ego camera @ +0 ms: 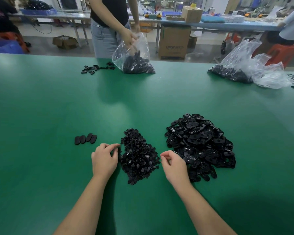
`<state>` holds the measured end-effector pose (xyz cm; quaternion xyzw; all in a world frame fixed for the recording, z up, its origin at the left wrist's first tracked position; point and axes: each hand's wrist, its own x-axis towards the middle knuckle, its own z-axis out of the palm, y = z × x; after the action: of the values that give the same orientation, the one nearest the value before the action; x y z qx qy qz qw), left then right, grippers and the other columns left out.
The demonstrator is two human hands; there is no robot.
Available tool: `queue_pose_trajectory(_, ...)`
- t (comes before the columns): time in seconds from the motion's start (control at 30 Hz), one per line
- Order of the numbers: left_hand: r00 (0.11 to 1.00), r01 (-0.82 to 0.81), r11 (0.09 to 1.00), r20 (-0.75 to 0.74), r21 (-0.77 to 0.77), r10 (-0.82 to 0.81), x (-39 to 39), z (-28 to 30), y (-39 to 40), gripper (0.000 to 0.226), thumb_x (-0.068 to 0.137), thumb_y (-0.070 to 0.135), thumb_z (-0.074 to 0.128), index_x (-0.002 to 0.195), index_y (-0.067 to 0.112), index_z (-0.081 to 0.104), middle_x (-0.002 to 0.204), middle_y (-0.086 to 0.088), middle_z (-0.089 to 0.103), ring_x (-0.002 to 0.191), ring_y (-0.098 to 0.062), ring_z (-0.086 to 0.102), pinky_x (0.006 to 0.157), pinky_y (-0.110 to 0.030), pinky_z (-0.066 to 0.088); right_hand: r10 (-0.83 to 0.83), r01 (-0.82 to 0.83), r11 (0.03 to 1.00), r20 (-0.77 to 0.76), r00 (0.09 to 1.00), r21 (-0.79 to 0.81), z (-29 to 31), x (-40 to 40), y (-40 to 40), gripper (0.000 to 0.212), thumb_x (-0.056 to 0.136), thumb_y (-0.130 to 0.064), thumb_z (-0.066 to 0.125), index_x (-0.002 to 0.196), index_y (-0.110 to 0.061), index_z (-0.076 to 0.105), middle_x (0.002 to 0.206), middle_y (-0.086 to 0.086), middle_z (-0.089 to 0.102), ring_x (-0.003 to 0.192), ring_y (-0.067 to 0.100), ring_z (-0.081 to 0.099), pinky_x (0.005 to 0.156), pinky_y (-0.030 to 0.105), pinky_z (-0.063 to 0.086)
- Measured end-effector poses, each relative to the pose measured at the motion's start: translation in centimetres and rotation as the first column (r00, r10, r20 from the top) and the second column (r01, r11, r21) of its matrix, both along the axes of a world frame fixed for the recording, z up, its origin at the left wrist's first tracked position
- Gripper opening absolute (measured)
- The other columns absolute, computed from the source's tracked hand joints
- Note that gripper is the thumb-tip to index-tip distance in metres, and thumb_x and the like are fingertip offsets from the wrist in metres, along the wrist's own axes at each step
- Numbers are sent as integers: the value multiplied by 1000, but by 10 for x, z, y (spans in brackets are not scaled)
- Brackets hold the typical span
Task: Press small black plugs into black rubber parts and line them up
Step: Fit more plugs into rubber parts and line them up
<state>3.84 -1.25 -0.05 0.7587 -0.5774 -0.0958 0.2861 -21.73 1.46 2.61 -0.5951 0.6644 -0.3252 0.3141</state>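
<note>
Left hand [104,158] and right hand [173,161], both with fingers loosely curled and holding nothing visible, flank the heap of small plugs [137,155] on the green tabletop [41,107]. The left fingertips touch the heap's left edge; the rubber parts pile [200,143] lies just right of the right hand. Four finished parts [85,138] stand in a row to the far left, long axes pointing roughly away; two clear bags [134,55] across the tabletop hold more black parts.

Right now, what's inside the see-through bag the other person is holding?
The bag holds a heap of black parts at the bottom. Crinkled plastic and the person's hand at the opening cover the rest, so single pieces can't be told apart.
</note>
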Motion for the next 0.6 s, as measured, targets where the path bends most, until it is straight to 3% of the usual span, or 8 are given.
queue_pose_trajectory(0.1,1000,14,1000,7,-6,-14,1,-2,0,23,101,26,57,110,38,75,93,10,54,93,-11,48,86,-33,30,66,-61,998,-420,905,26,13,-21,-15,22,104,-27,53,123,-25,63,118,-6,57,87,14,64,69,23,45)
queue_pose_trajectory(0.2,1000,7,1000,-1,-6,-7,1,-3,-1,22,100,26,59,106,37,76,95,10,56,94,-11,48,86,-33,29,76,-53,997,-629,774,55,19,-36,-26,28,105,-35,49,128,-23,60,125,-2,51,89,20,66,67,28,43)
queue_pose_trajectory(0.4,1000,-7,1000,-5,2,7,2,-4,-2,16,97,31,63,103,35,77,95,10,56,96,-11,50,87,-33,30,160,-124,987,-760,630,105,20,-43,-38,30,104,-40,51,123,-20,63,118,0,55,92,22,66,66,29,42)
queue_pose_trajectory(0.6,1000,-5,1000,-9,-3,5,1,-3,-2,15,96,32,64,103,35,77,95,11,56,96,-9,49,86,-32,29,175,-131,984,-719,673,117,26,-43,-48,20,100,-37,59,115,-23,62,110,-3,59,81,18,59,67,29,41)
